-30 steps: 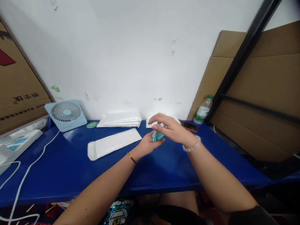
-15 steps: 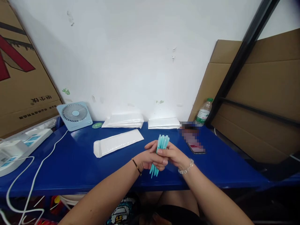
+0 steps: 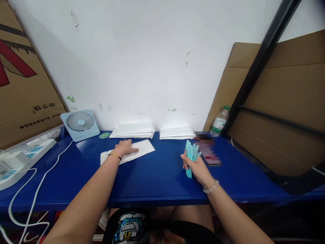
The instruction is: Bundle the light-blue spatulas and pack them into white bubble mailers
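My right hand [image 3: 193,162] is closed around a bundle of slim turquoise sticks [image 3: 192,150], whose rounded ends fan out above the fist; their exact kind I cannot make out. The lower ends poke out below my fingers, over the blue table. My left hand [image 3: 125,148] lies on a white padded envelope [image 3: 144,148] at left centre, fingers stretched and thumb pointing right. Part of the envelope is hidden under that hand.
Stacks of white envelopes, one left [image 3: 133,130] and one right [image 3: 176,133], lie against the wall. A blue fan [image 3: 81,125] and power strip [image 3: 30,159] with cables stand left. A phone [image 3: 210,154] and bottle [image 3: 219,122] are right, near cardboard [image 3: 286,101].
My left hand has let go of the turquoise bundle and moved left onto the envelope. My right hand has shifted right, holding the bundle alone.
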Motion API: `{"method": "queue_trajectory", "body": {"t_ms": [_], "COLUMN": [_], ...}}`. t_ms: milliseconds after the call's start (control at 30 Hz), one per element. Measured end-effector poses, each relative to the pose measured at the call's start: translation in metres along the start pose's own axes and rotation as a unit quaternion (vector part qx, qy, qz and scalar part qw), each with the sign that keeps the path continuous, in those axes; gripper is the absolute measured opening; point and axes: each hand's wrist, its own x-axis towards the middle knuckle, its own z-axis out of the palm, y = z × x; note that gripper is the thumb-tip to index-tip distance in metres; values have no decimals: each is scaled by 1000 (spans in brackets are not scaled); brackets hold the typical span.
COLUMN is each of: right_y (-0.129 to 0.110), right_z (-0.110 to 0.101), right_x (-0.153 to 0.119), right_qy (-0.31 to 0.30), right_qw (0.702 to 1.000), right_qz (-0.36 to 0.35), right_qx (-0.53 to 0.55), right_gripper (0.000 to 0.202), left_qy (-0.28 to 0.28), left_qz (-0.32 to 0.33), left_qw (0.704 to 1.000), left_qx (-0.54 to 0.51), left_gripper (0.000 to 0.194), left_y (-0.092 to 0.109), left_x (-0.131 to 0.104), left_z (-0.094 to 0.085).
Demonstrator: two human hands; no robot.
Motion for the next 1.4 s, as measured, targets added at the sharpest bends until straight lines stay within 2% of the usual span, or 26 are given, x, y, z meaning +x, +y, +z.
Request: {"method": "queue_trajectory", "body": {"t_ms": [100, 167, 200, 233, 300, 367, 433, 467, 500, 533, 567, 600, 667, 700, 733, 767, 800, 833, 900, 967, 1133, 1300, 1333, 1400], "right_y": [4, 0, -3, -6, -11, -11, -9, -8, -6, -6, -6, -7, -11, -13, -15, -18, -19, -21, -23, -24, -24, -11, -9, -5], "right_z": [4, 8, 10, 13, 21, 30, 40, 44, 47, 48, 48, 47, 41, 37, 32, 27, 22, 18, 10, 3, -9, -13, -13, -13], "right_x": [2, 6, 8, 10, 13, 14, 16, 17, 18, 19, 20, 22, 25, 26, 28, 30, 31, 32, 34, 35, 37, 43, 45, 47], "right_qy": [0, 26, 40, 53, 75, 85, 90, 94, 100, 107, 113, 117, 107, 94, 75, 52, 29, 9, -22, -38, -42, 11, 16, 36], "right_qw": [999, 996, 995, 994, 992, 991, 991, 991, 990, 989, 988, 987, 986, 987, 987, 988, 989, 989, 988, 987, 988, 992, 993, 995], "right_qz": [20, 22, 24, 27, 30, 34, 40, 47, 57, 67, 76, 82, 89, 93, 98, 105, 112, 119, 131, 140, 146, 98, 89, 75], "right_qx": [44, 78, 89, 96, 100, 98, 91, 86, 79, 75, 73, 75, 89, 96, 99, 99, 96, 91, 81, 67, 4, -79, -77, -49], "right_gripper": [26, 28, 30, 30, 33, 39, 42, 38, 32, 28, 31, 36, 42, 41, 41, 40, 40, 40, 41, 43, 43, 35, 33, 27], "left_qy": [-71, -81, -72, -45, 47, 110, 119, 111, 100, 97, 114, 156, 290, 351, 381, 378, 346, 295, 210, 173, 147, 88, 81, 74], "left_qz": [30, 29, 20, 5, -6, -7, -14, -20, -28, -37, -49, -59, -53, -17, 44, 119, 199, 271, 358, 379, 351, 322, 319, 308], "left_qw": [990, 952, 910, 850, 701, 567, 482, 458, 447, 451, 471, 509, 624, 692, 761, 821, 865, 893, 907, 909, 924, 942, 944, 948], "left_qx": [-118, -294, -407, -525, -712, -817, -868, -882, -888, -887, -873, -845, -724, -630, -523, -412, -304, -206, -71, -9, 27, 21, 19, 11], "left_gripper": [52, 41, 37, 33, 22, 17, 17, 19, 21, 24, 28, 34, 54, 69, 85, 102, 116, 125, 136, 137, 108, 114, 112, 93], "left_y": [-10, -1, 6, 16, 39, 61, 77, 81, 83, 82, 79, 74, 62, 57, 53, 52, 53, 57, 68, 79, 91, 94, 95, 96], "left_x": [-4, -11, -15, -19, -27, -35, -42, -45, -49, -53, -57, -62, -72, -77, -82, -86, -88, -89, -86, -80, -68, -69, -69, -67], "left_z": [-3, -2, -1, 1, 6, 12, 19, 23, 27, 30, 32, 33, 32, 30, 28, 25, 23, 21, 21, 25, 35, 35, 34, 34]}}
